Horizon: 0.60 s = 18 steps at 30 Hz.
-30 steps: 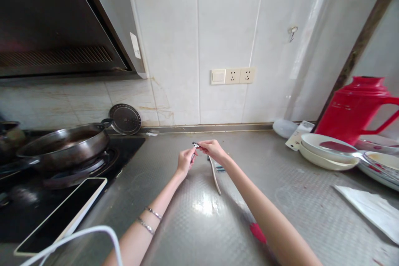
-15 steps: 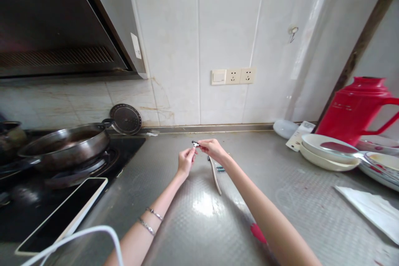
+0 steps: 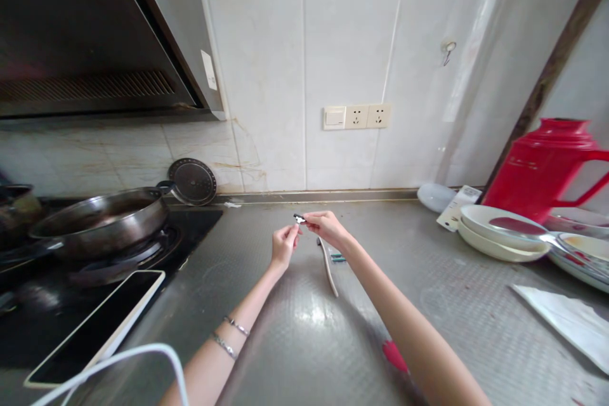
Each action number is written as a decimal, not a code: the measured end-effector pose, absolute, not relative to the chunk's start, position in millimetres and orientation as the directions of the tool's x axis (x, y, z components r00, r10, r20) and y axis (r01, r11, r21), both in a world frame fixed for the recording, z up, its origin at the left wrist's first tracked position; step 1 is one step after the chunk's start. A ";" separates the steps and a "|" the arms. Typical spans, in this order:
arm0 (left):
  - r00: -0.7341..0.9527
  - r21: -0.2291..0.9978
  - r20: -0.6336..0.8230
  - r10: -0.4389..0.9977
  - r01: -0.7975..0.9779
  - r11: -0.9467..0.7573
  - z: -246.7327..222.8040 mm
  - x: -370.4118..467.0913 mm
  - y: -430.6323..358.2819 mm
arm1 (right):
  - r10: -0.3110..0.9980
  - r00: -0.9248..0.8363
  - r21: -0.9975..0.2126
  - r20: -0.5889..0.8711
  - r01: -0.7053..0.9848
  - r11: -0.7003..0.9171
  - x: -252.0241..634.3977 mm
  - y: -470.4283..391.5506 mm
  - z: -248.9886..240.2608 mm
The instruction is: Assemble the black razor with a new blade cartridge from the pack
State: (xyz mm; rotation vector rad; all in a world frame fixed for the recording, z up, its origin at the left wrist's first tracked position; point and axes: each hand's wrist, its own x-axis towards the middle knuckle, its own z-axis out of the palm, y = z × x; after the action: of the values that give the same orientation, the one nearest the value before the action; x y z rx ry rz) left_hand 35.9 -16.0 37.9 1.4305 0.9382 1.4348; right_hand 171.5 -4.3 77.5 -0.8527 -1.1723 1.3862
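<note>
The right hand pinches a small silvery metal piece with a dark tip between thumb and forefinger, holding it in the air above the grey stainless-steel bench at about 12 o'clock from the person. The left hand sits just beside it at 7 o'clock of the piece, fingers curled with the fingertips up near it; whether that grip touches the piece or pinches something of its own is too small to tell. Just under the right wrist a long, thin, pale curved strip lies flat on the bench, with a small bluish-green bit next to it.

By the look of it, the step in hand is fine fingertip work on the small piece — both hands brought close together over it. The next move would call for a steady pinch from the right hand and a careful approach by the left fingertips, since the piece is tiny and easily dropped.

At 9 o'clock a dark steel wok stands on the black stove; at 3 o'clock are stacked white plates and a red plastic thermos jug.
</note>
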 end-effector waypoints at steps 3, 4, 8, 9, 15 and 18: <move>0.054 0.938 0.344 0.938 -0.076 -0.339 38.2 35.9 -16.5 | 0.981 -0.159 -0.960 0.115 -0.272 0.068 172.3 -4.1 76.8; 0.055 0.937 0.346 0.937 -0.077 -0.341 38.3 35.9 -16.9 | 0.980 -0.159 -0.960 0.115 -0.272 0.069 172.5 -3.9 76.5; 0.048 0.940 0.338 0.940 -0.070 -0.334 39.0 36.2 -18.4 | 0.979 -0.164 -0.958 0.123 -0.276 0.074 172.8 -3.2 74.8; 0.042 0.940 0.338 0.940 -0.071 -0.334 39.2 36.4 -18.7 | 0.978 -0.166 -0.957 0.127 -0.281 0.077 172.8 -3.3 74.6; 0.038 0.938 0.340 0.939 -0.082 -0.337 39.9 36.8 -20.2 | 0.974 -0.174 -0.949 0.145 -0.302 0.088 172.3 -4.6 75.2; 0.047 0.939 0.339 0.940 -0.074 -0.335 40.3 37.3 -21.2 | 0.973 -0.173 -0.944 0.150 -0.317 0.089 171.8 -4.9 76.1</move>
State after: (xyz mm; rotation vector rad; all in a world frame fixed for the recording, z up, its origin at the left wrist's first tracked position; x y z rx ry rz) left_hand 37.3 -21.2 40.3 1.4326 0.9336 1.4396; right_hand 171.8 -4.9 76.1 -0.7896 -1.1652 1.3889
